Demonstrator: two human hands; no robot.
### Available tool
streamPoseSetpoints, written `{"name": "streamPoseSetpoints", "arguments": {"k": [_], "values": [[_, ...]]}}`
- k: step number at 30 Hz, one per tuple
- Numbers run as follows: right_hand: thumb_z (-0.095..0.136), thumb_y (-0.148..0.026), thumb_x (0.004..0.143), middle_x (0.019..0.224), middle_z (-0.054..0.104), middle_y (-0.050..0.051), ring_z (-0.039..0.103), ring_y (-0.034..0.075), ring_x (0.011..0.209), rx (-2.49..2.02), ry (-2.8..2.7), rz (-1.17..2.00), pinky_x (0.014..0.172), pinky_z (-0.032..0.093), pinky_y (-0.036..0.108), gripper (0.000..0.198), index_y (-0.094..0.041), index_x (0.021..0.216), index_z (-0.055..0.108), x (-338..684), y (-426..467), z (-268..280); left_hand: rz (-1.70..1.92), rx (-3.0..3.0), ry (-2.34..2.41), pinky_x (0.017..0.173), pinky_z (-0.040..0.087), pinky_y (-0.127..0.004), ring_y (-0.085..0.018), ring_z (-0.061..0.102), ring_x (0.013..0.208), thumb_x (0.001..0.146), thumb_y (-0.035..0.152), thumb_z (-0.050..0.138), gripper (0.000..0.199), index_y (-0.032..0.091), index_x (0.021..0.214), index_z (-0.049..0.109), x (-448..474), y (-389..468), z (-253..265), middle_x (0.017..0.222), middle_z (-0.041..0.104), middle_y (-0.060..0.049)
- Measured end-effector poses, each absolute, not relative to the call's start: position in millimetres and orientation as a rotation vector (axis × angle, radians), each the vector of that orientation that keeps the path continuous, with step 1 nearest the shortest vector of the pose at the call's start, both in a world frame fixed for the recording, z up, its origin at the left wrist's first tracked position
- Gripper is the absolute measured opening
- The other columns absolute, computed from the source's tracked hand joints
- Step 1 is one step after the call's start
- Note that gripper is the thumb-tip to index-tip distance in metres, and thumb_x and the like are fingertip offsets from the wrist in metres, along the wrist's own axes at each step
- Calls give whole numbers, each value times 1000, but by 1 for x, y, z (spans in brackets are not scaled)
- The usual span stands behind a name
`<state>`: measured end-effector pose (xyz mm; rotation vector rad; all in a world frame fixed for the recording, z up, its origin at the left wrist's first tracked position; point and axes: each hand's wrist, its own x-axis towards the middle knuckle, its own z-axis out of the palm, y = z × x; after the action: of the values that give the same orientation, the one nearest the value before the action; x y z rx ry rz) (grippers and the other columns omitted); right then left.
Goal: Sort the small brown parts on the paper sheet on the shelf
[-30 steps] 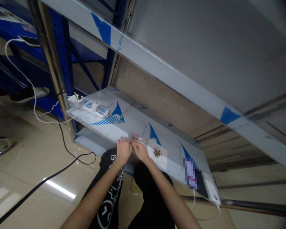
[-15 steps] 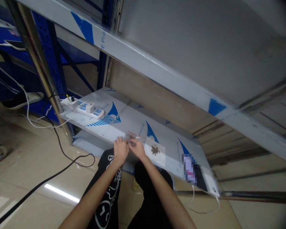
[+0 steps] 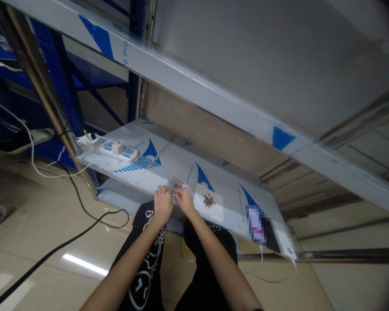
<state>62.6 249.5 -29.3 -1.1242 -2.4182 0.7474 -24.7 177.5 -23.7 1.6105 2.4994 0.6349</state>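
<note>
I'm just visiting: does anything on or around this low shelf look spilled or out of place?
Nothing looks clearly spilled: the small brown pieces lie gathered on a white sheet beside the right hand. What seems untidy is the black cable, which curves loosely across the tiled floor where someone might trip.

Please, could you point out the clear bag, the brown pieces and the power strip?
Clear bag [image 3: 179,182]: head view, on its upper visible film.
Brown pieces [image 3: 209,201]: head view, middle of the cluster.
Power strip [image 3: 107,147]: head view, top face, near its middle.
</note>
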Motion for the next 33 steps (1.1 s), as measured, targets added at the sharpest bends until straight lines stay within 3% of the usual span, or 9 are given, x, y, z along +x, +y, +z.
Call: {"name": "streamPoseSetpoints", "arguments": {"k": [5, 7, 10, 12, 17, 22, 27, 30, 33], "values": [[41, -28, 84, 97, 66, 8, 59, 19, 94, -1205, -2044, 839, 86, 44, 32, 28, -16, 92, 65, 66, 253, -14, 793, 1581, 2501, 88, 34, -41, -30, 38, 113, 78, 15, 40, 30, 12, 102, 57, -25, 178, -25, 114, 50, -15], [40, -37, 83, 99, 65, 8, 59, 20, 91, -1192, -1814, 1037, 77, 49, 31, 31, -16, 92, 61, 74, 255, -5, 983, 1579, 2436, 89, 34, -41, -29, 39, 113, 80, 20, 41, 30, 13, 106, 56, -25, 178, -24, 116, 49, -15], [47, -48, 77, 103, 61, 6, 62, 20, 81, -1144, -1515, 1501, 55, 53, 28, 33, -20, 93, 56, 97, 255, 6, 1301, 1594, 2186, 89, 36, -38, -24, 45, 107, 82, 28, 41, 34, 18, 114, 51, -27, 178, -20, 113, 52, -11], [54, -49, 73, 102, 61, 5, 64, 20, 77, -1107, -1411, 1713, 49, 53, 26, 32, -22, 91, 53, 117, 252, 11, 1444, 1584, 1983, 90, 37, -36, -22, 47, 105, 83, 31, 42, 37, 19, 118, 47, -27, 178, -18, 114, 53, -9], [59, -47, 71, 94, 61, 4, 63, 18, 74, -1124, -1366, 1845, 47, 52, 24, 29, -21, 82, 53, 164, 238, 10, 1366, 1457, 1513, 79, 43, -30, -18, 58, 85, 81, 39, 44, 35, 20, 107, 58, -17, 183, -21, 101, 64, -5], [60, -49, 68, 83, 62, 3, 63, 16, 68, -1199, -1329, 1777, 47, 52, 24, 32, -19, 78, 54, 189, 231, -5, 1181, 1329, 1240, 60, 43, -25, -15, 58, 61, 72, 41, 57, 28, 15, 75, 68, 8, 190, -26, 69, 67, -4], [59, -47, 69, 85, 64, 4, 62, 14, 59, -1308, -1255, 1578, 45, 49, 23, 40, -21, 99, 54, 208, 232, -25, 1251, 1093, 1195, 59, 44, -24, -15, 59, 61, 64, 38, 66, 26, 14, 73, 68, 28, 199, -34, 70, 69, -5], [59, -43, 69, 96, 62, 7, 61, 19, 78, -1336, -1285, 1294, 52, 51, 25, 38, -20, 99, 56, 214, 231, -33, 1304, 1007, 1246, 58, 46, -25, -16, 61, 61, 60, 37, 68, 27, 14, 73, 68, 37, 206, -38, 70, 69, -6], [61, -35, 68, 106, 56, 10, 53, 23, 100, -1310, -1446, 872, 70, 50, 30, 27, -18, 89, 63, 216, 226, -34, 1315, 990, 1288, 58, 47, -26, -17, 62, 62, 59, 37, 69, 27, 14, 75, 69, 48, 211, -40, 71, 70, -6]]}}
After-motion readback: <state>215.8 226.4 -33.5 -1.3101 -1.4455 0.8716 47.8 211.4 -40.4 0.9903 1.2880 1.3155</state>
